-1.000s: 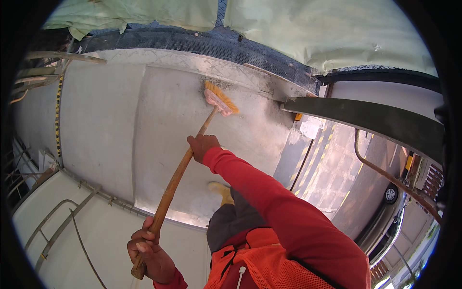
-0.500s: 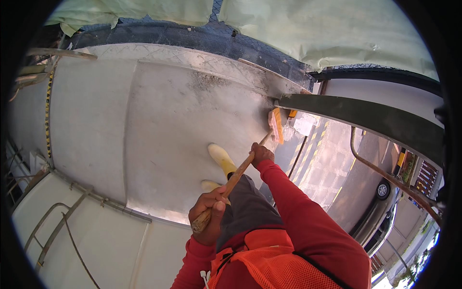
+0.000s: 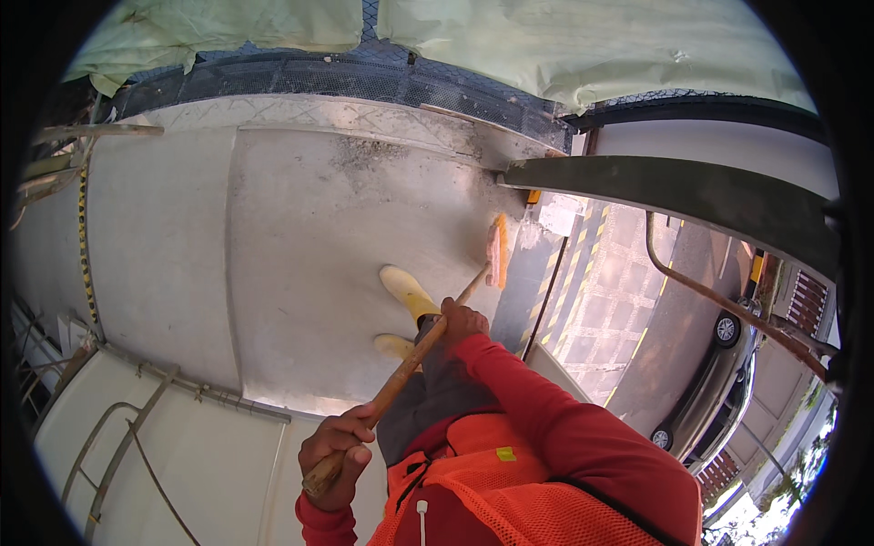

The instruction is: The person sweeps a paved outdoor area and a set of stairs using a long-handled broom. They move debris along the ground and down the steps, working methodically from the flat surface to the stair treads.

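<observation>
A wooden-handled push broom [image 3: 390,389] runs slantwise across my front, and both hands are closed round its handle. My left hand [image 3: 339,455] wraps the thick butt end at the lower left. Farther up the handle, my right hand [image 3: 462,323] grips it in front of my thighs. The broom's head [image 3: 496,251], pink with orange bristles, rests on the grey platform floor [image 3: 309,246] near its right edge. Just left of the handle stand my yellow boots [image 3: 408,289].
Pale sheeting [image 3: 583,45] and dark mesh [image 3: 364,77] line the far side. A dark green beam [image 3: 674,187] crosses at right. Beyond the right edge lie paving [image 3: 605,300] and a parked car [image 3: 706,387] below. Metal rails [image 3: 118,437] stand at the lower left.
My hands and the broom have shifted left and toward me. The broom head has moved from beside the beam's end to nearer my boots, still at the floor's right side.
</observation>
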Tool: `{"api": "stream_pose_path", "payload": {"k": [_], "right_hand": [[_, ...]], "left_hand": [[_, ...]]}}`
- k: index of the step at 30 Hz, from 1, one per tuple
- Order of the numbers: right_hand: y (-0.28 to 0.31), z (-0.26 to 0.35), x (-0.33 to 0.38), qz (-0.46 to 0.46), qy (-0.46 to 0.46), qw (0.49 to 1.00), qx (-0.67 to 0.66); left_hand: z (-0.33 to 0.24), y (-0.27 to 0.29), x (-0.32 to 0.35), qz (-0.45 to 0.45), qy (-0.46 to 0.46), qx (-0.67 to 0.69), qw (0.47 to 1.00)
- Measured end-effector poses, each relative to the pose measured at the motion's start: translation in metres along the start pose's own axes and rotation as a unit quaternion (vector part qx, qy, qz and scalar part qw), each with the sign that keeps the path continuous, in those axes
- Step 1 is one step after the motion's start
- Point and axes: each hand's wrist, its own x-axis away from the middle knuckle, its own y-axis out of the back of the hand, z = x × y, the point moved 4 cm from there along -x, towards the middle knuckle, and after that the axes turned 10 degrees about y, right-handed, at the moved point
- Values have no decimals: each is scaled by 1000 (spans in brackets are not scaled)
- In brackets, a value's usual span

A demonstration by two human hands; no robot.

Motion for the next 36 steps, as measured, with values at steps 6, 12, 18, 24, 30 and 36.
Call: {"api": "stream_pose_path", "payload": {"k": [6,12,18,24,30,36], "right_hand": [[-20,8,-84,-52,49,997,-36],[8,175,-147,-67,216,972,-59],[38,205,-76,-57,266,962,-35],[19,57,-22,-55,81,995,-12],[-1,89,-87,-55,140,987,-62],[34,199,-72,-81,259,959,-85]], "left_hand": [[4,-19,-35,-25,-36,-83,996],[-50,27,-13,-185,-98,-194,959],[-106,43,55,-176,-133,-244,944],[-50,5,10,-25,-69,-96,993],[-32,-6,7,-74,-109,-213,968],[-103,11,63,-139,-111,-286,941]]}}
